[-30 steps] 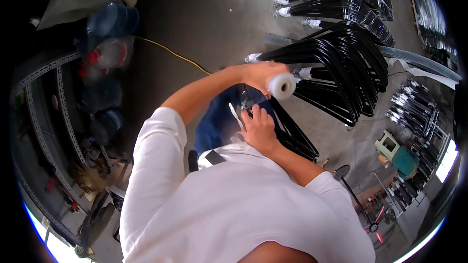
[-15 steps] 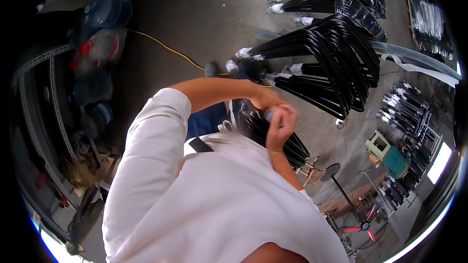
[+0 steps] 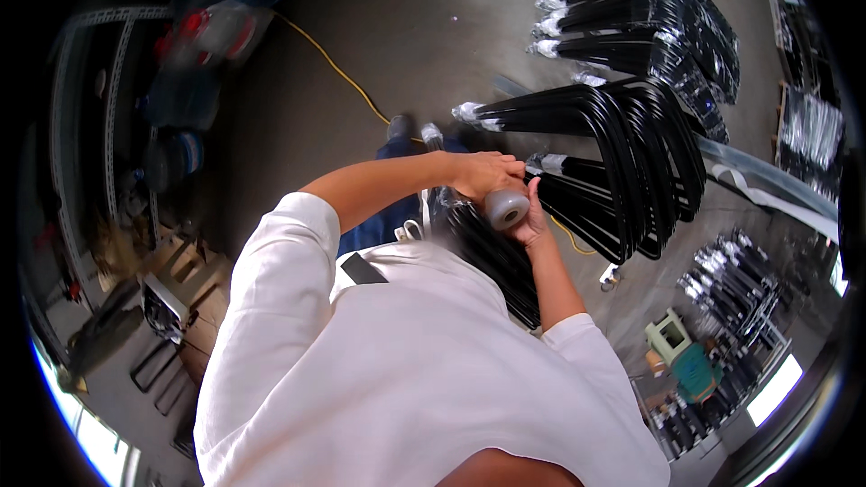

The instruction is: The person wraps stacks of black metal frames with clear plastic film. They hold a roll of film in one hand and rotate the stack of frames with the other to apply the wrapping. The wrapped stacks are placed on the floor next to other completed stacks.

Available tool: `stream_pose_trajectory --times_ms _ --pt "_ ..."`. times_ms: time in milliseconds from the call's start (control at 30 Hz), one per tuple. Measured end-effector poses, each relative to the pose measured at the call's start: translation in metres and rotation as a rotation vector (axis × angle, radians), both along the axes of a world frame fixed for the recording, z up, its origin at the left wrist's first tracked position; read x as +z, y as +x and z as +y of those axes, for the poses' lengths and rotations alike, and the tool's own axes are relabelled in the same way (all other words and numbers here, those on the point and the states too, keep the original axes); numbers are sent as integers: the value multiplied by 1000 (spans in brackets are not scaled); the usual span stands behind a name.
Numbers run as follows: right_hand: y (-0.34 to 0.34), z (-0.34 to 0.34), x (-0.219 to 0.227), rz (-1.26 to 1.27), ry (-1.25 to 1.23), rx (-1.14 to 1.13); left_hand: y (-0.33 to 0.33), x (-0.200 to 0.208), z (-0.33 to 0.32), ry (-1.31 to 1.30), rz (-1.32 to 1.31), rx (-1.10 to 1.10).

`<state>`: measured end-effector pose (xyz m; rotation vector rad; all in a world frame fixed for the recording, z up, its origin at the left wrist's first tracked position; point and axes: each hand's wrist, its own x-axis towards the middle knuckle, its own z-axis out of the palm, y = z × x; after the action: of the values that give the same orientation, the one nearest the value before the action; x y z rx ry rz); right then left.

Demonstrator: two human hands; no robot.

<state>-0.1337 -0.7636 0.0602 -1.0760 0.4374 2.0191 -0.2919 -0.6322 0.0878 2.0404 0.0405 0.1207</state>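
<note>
My left hand (image 3: 484,174) is closed on the far side of a small roll of clear wrapping film (image 3: 507,209), whose round end and core face up. My right hand (image 3: 532,216) curls round the roll's right side, with its thumb pointing up. Under the hands, close against my body, lies a bundle of black bent tubes (image 3: 494,252). Film covers part of this bundle, and its far end (image 3: 432,133) is wrapped in whitish plastic. To the right of my hands stands a stack of black bent tube frames (image 3: 622,153) with wrapped ends.
More film-wrapped black frames (image 3: 649,22) lie at the far right. A metal rail (image 3: 767,179) runs behind the stack. A yellow cable (image 3: 334,68) crosses the floor. Large water bottles (image 3: 180,95) stand by a metal shelf (image 3: 110,108) at left. A green-and-beige machine (image 3: 681,356) stands at lower right.
My hands have come lower, and the roll, mostly hidden before, now shows its end between them. The view has shifted, so the stacked frames appear lower.
</note>
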Motion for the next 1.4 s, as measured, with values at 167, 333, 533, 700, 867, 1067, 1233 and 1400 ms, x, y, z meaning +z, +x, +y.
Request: stream_pose_trajectory --times_ms 167,333,533,700,867,1067,1233,1400 --pt "1 19 -7 232 20 -46 -14 -2 0 -262 134 278" --pt "-5 37 -3 159 151 -80 -20 8 15 -174 -2 376" --pt "6 40 1 130 161 197 -24 -5 16 -325 -10 270" --pt "-16 26 -12 -51 6 251 -31 -9 12 -326 117 233" --pt "-19 25 -25 -93 23 320 -65 20 -31 -370 -190 772" --pt "-40 35 9 -203 20 388 -106 56 -104 796 134 511" --pt "-41 42 8 -81 23 419 -84 34 -98 807 72 564" --pt "-46 38 8 -205 9 436 -100 48 -87 534 96 461"
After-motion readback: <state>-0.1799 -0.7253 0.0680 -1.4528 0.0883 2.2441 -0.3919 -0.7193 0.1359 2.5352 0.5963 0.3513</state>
